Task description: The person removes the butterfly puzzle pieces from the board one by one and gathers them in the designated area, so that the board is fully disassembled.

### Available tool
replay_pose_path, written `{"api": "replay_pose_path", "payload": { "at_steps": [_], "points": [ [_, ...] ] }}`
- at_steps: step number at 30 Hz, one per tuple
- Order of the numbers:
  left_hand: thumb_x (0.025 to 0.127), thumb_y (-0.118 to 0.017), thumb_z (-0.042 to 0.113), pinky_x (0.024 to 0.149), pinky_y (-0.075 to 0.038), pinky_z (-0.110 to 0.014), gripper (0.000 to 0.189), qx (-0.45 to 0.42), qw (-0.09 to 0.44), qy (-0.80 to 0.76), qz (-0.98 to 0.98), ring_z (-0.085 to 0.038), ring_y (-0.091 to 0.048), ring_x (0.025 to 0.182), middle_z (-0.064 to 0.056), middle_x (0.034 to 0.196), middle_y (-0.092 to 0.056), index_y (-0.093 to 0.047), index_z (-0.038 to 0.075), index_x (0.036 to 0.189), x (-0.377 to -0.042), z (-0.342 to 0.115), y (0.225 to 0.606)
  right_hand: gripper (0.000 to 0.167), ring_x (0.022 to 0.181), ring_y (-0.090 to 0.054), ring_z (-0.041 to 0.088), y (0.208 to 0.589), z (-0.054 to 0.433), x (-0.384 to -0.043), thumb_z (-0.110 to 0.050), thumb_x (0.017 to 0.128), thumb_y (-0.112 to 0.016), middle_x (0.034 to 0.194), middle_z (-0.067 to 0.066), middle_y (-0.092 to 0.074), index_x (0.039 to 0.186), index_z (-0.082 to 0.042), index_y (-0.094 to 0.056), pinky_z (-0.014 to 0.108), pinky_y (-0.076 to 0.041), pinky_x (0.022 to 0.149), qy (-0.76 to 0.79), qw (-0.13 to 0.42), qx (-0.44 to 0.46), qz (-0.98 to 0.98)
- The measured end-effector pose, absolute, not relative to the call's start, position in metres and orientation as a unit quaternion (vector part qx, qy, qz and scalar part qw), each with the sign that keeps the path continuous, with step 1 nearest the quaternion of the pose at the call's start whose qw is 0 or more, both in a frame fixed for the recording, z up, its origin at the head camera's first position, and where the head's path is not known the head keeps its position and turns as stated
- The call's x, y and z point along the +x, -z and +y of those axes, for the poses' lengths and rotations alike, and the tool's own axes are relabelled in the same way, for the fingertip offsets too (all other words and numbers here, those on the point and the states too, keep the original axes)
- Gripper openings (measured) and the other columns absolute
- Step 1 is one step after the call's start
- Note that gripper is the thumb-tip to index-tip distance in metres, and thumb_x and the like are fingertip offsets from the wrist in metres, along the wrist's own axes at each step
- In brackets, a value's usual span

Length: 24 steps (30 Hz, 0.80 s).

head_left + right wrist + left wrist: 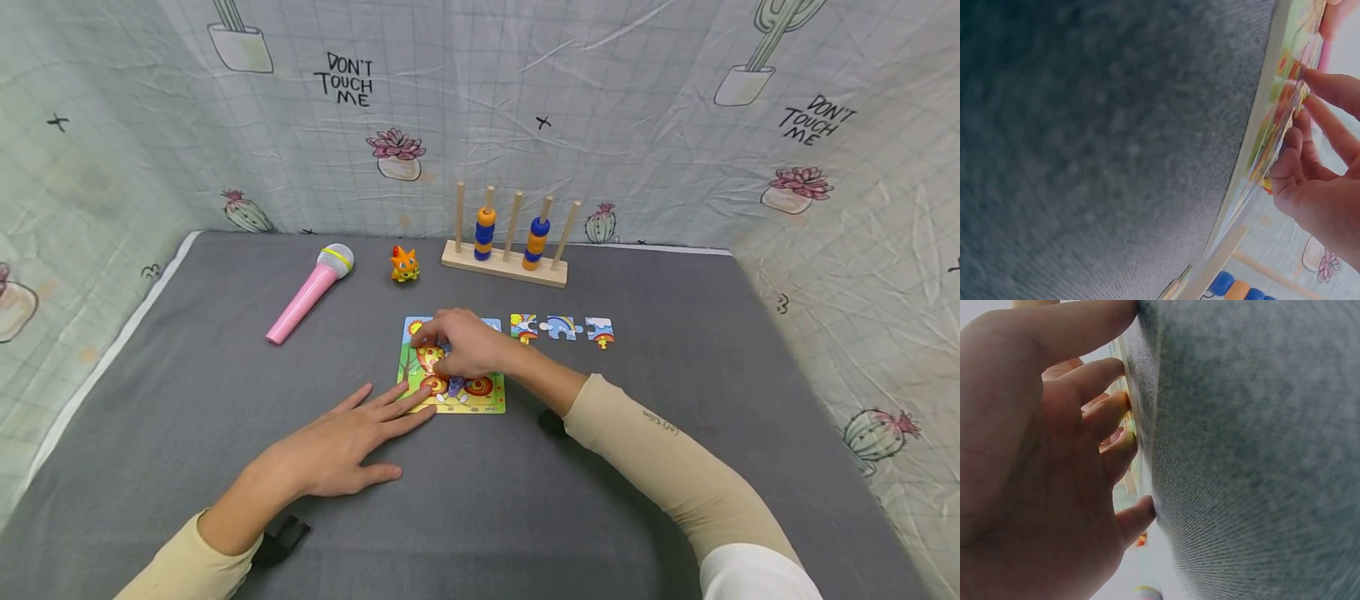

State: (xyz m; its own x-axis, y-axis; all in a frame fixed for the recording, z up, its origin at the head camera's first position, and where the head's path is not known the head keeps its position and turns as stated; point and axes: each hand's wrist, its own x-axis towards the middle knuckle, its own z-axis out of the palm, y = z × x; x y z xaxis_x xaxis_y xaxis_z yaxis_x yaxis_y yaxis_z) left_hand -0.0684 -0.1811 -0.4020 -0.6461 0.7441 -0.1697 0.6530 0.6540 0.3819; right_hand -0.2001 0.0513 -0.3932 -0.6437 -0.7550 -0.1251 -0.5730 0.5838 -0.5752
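A colourful picture puzzle board lies on the grey cloth, with a yellow animal face and red rings on it. My right hand is above its upper middle and pinches a puzzle piece between thumb and fingers, against the board. In the right wrist view the thumb and fingers of the right hand meet at the board's surface; part of the piece is hidden. Fingers spread, my left hand lies palm down, its fingertips on the board's lower left edge. The left wrist view shows the left hand side-on.
Three loose puzzle pieces lie in a row right of the board. Behind stands a wooden peg rack with blue and orange beads. A small orange toy figure and a pink microphone are at the back left. Printed curtains enclose the table.
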Motion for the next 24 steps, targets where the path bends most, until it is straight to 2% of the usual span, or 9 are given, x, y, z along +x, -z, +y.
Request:
{"api": "replay_pose_path", "payload": {
  "at_steps": [5, 17, 24],
  "points": [
    [0.096, -0.074, 0.034, 0.122, -0.021, -0.071, 0.080, 0.390, 0.157, -0.144, 0.896, -0.032, -0.023, 0.161, 0.004, 0.175, -0.021, -0.034, 0.025, 0.165, -0.0690, -0.1810, 0.4026, 0.043, 0.098, -0.059, 0.020, 0.3919, 0.0507, -0.1988, -0.006, 0.086, -0.077, 0.108, 0.003, -0.066, 0.128, -0.014, -0.074, 0.031, -0.050, 0.081, 0.250, 0.183, -0.377, 0.873],
    [0.097, -0.074, 0.036, 0.124, -0.019, -0.070, 0.081, 0.388, 0.162, -0.153, 0.894, -0.032, -0.021, 0.161, 0.004, 0.175, -0.020, -0.032, 0.026, 0.165, -0.0691, -0.1810, 0.4029, 0.048, 0.097, -0.060, 0.017, 0.3882, 0.0489, -0.1971, -0.002, 0.083, -0.079, 0.109, 0.003, -0.064, 0.128, -0.017, -0.074, 0.030, -0.051, 0.081, 0.236, 0.177, -0.376, 0.878],
    [0.097, -0.073, 0.036, 0.124, -0.020, -0.070, 0.080, 0.389, 0.160, -0.151, 0.894, -0.031, -0.022, 0.161, 0.004, 0.175, -0.021, -0.032, 0.025, 0.165, -0.0684, -0.1809, 0.4030, 0.048, 0.098, -0.059, 0.016, 0.3859, 0.0471, -0.1979, -0.011, 0.085, -0.084, 0.109, 0.003, -0.063, 0.130, -0.018, -0.073, 0.033, -0.049, 0.085, 0.216, 0.184, -0.383, 0.879]
  ]
}}
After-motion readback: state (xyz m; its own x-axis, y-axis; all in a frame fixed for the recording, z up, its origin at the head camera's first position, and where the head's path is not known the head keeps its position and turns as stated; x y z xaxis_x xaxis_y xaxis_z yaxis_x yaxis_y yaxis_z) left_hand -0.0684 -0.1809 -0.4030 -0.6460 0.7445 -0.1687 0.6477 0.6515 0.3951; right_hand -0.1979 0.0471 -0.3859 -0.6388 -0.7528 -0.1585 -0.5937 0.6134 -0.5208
